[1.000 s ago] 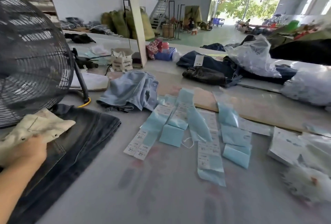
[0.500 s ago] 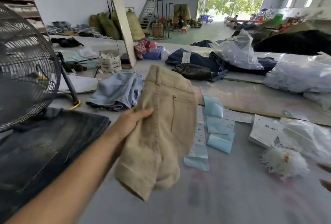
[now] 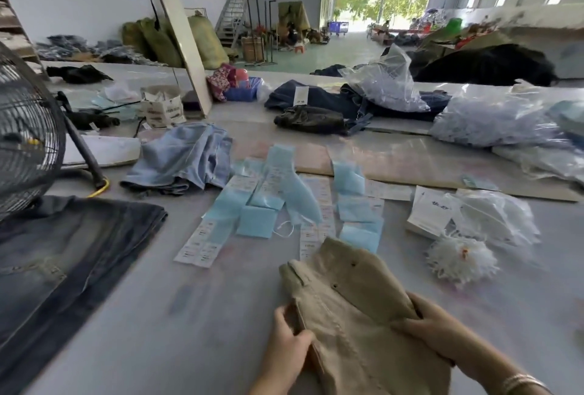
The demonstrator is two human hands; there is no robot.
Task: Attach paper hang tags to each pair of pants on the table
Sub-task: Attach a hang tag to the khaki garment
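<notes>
Small tan pants [image 3: 350,296] lie on the grey table [image 3: 158,325] right in front of me. My left hand [image 3: 289,336] grips their left edge, thumb on top. My right hand [image 3: 433,328] holds the right side, fingers curled over the cloth. Beyond the pants, blue and white paper hang tags [image 3: 268,202] lie spread in rows. A stack of white tags [image 3: 429,209] and a bundle of white tag strings [image 3: 459,260] sit to the right. Dark jeans [image 3: 63,252] lie at the left, light blue jeans [image 3: 186,157] further back.
A black fan [image 3: 22,129] stands at the left edge. Clear plastic bags [image 3: 499,119] pile up at the right. More dark pants [image 3: 328,104] and a small cardboard box [image 3: 162,107] sit at the back, by a slanted white post [image 3: 180,31].
My left hand lifted the tan pants off the dark jeans, carried them right and set them down in front of me. My right hand came in and took hold of them.
</notes>
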